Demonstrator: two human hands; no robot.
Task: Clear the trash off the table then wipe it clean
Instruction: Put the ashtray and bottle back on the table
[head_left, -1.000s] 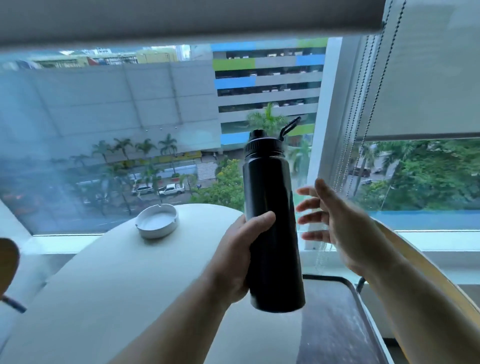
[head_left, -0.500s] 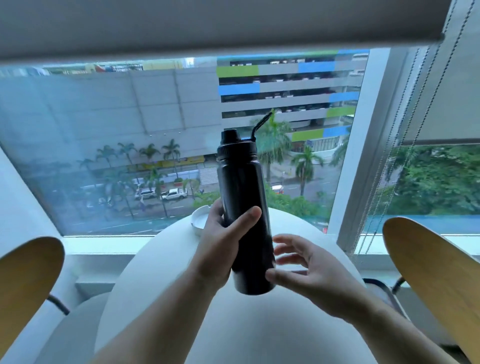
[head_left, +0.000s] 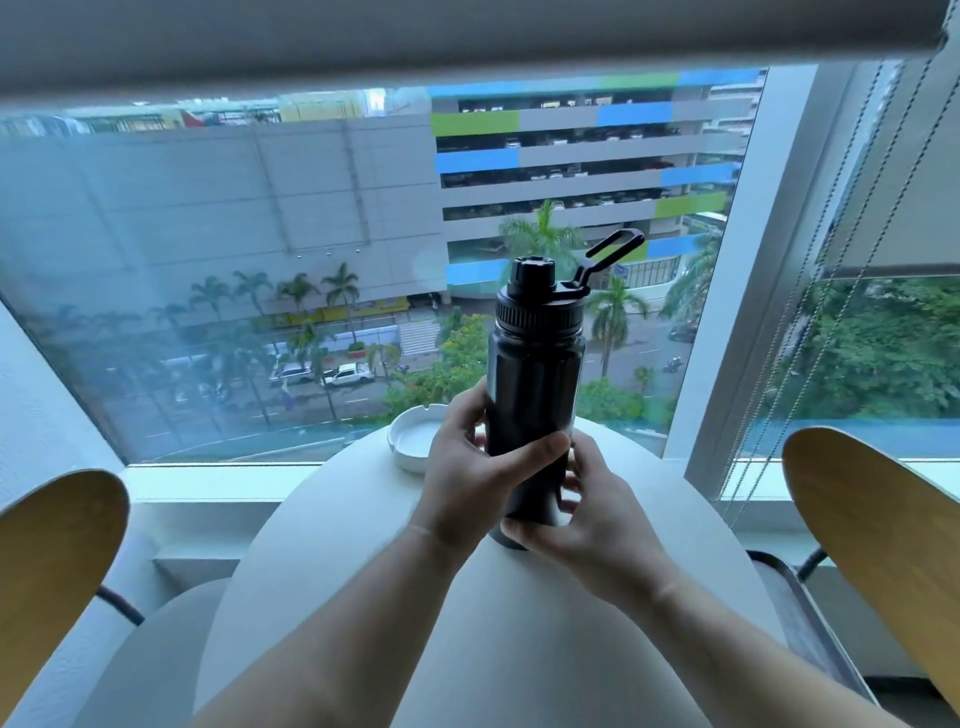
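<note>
Both my hands hold a tall black metal water bottle upright over the round white desk by the window. My left hand is wrapped around the bottle's middle, thumb laid across the front, carrying most of the weight, I judge. My right hand cups the lower part from the other side, fingers curled against the body and thumb under the base edge, a grip that looks meant to steady it. The bottle's base is low over the desk near the middle; whether it touches the surface I cannot tell, as my hands hide the bottom. Its black screw cap is on, and the loop handle sticks up to the right.

Just behind my left hand, touching the desk near its far edge, sits a shallow white round ashtray; what lies in it is too pale to make out. No loose trash shows on the bare part of the desk, and no cloth is in view, so wiping appears not yet begun. The bottle seems an item to be cleared or parked so the surface can be wiped. Curved wooden chair backs flank the desk, one at left and one at right, well apart from the bottle. Bead blind cords hang at the right of the window.
</note>
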